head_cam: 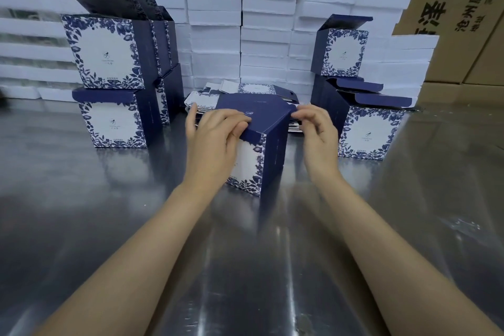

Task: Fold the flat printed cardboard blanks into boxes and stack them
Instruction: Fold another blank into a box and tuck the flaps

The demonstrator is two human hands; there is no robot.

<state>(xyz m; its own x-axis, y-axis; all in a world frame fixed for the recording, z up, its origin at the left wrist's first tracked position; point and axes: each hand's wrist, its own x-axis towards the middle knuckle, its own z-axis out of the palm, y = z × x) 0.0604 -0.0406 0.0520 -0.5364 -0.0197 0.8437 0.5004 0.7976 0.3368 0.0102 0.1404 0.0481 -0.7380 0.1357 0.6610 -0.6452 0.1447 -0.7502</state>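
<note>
Standing mid-bench on the shiny steel bench (245,254), just this side of the pile of flat printed blanks (245,90): a navy-and-white floral cardboard box (272,150). Left hand (215,131) curled over the top flap's near-left edge, gripping it; right hand (316,128) pinching the flap's right corner. Seemingly closing the flap. Best to press both corners down evenly, guide the tuck inside the wall, avoid creasing. Then onto the folded-box stack at left (109,82) or right (362,128).

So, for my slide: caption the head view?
Left hand and right hand hold the lid of a blue box on a metal table, between stacked boxes.
</note>
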